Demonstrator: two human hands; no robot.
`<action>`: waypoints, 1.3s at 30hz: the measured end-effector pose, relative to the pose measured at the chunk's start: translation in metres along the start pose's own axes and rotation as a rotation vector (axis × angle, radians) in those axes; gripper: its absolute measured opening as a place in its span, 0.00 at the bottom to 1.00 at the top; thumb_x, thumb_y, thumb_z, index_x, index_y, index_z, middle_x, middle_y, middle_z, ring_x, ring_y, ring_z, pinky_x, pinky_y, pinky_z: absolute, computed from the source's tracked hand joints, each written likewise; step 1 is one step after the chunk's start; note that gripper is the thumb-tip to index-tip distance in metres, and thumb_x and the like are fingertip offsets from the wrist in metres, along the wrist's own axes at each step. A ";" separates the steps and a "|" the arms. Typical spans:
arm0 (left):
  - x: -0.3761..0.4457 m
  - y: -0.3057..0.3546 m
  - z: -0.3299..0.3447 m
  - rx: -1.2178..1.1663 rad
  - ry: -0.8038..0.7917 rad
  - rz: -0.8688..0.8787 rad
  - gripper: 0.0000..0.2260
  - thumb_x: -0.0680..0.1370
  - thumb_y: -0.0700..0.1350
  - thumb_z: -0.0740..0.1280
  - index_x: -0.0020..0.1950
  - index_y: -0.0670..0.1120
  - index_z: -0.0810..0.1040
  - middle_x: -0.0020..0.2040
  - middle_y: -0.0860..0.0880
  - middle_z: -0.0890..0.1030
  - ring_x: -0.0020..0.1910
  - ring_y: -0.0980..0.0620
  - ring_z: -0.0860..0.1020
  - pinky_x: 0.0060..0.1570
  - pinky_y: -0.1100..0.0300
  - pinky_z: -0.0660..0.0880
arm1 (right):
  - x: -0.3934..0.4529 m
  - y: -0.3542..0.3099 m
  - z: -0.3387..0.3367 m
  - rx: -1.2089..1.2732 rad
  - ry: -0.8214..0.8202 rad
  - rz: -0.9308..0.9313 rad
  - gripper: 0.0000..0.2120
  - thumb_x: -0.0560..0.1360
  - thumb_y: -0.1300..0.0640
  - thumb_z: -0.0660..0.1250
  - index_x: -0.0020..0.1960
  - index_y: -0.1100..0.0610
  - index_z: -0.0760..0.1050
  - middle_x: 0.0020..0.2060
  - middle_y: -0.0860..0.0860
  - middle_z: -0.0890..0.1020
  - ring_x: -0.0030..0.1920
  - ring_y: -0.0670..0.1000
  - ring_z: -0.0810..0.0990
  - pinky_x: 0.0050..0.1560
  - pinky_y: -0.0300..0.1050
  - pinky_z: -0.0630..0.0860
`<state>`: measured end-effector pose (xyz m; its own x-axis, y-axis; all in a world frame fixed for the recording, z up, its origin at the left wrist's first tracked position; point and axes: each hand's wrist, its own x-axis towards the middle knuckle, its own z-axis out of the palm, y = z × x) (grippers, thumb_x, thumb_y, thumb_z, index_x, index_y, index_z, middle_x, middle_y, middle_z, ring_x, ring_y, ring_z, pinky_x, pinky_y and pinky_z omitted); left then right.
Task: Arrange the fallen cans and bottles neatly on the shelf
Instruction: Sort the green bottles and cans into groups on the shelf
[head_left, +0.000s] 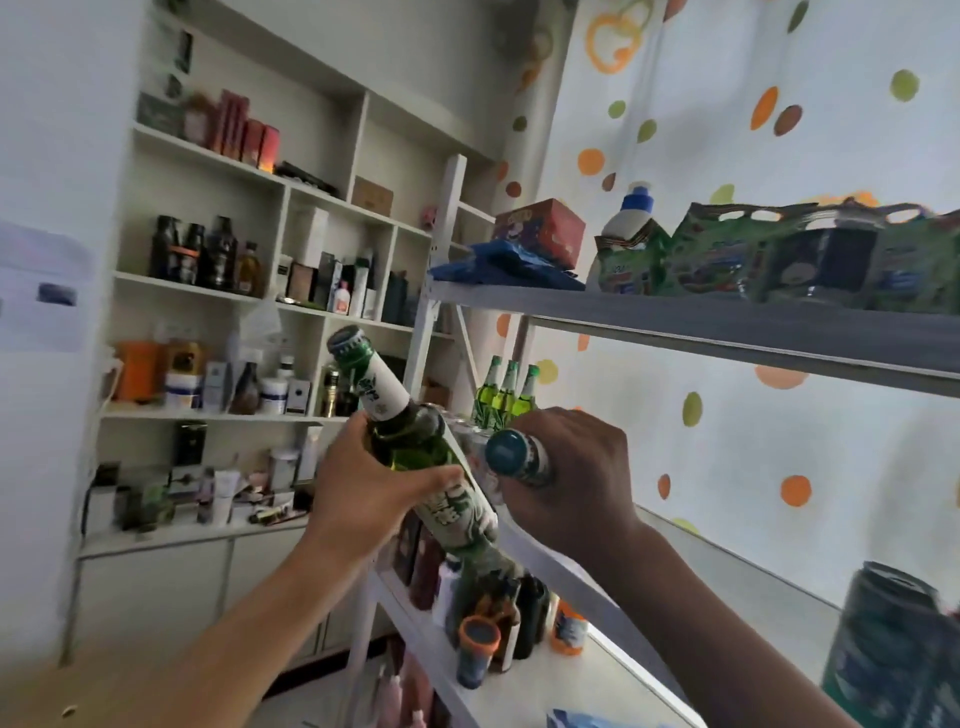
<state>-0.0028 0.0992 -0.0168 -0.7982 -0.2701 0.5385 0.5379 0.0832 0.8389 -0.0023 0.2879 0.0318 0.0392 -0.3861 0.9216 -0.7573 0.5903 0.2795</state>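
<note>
Mid-frame, our left hand is gripping a green bottle, our right hand a second bottle; both still need shelving beside the three standing bottles.

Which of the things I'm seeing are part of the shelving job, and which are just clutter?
Job:
- green bottle, held by left hand
- second bottle, held by right hand
- three upright green bottles
- metal shelf

Clutter:
- red box
- snack bags
- wall cabinet
</note>
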 end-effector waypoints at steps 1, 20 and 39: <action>0.015 -0.009 0.000 -0.007 0.009 0.011 0.27 0.58 0.47 0.82 0.53 0.55 0.76 0.46 0.57 0.84 0.46 0.60 0.82 0.50 0.53 0.80 | 0.002 0.011 0.011 -0.003 -0.010 -0.015 0.06 0.64 0.61 0.75 0.39 0.57 0.80 0.30 0.47 0.80 0.33 0.39 0.69 0.40 0.33 0.67; 0.303 -0.144 0.114 -0.035 -0.191 0.202 0.26 0.59 0.47 0.83 0.53 0.46 0.78 0.45 0.52 0.84 0.46 0.57 0.83 0.51 0.57 0.80 | 0.051 0.256 0.168 -0.229 -0.247 -0.128 0.05 0.63 0.64 0.71 0.37 0.57 0.78 0.27 0.49 0.77 0.27 0.51 0.72 0.31 0.41 0.70; 0.402 -0.206 0.245 0.060 -0.650 0.218 0.36 0.54 0.56 0.82 0.58 0.56 0.72 0.46 0.56 0.81 0.45 0.57 0.81 0.47 0.52 0.80 | 0.004 0.387 0.190 -0.487 0.023 0.769 0.04 0.62 0.61 0.68 0.31 0.59 0.72 0.22 0.52 0.78 0.25 0.56 0.78 0.31 0.52 0.77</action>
<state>-0.5009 0.2085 0.0458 -0.6841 0.3880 0.6176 0.7038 0.1287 0.6987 -0.4194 0.3798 0.0929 -0.3461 0.2491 0.9045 -0.2210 0.9154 -0.3366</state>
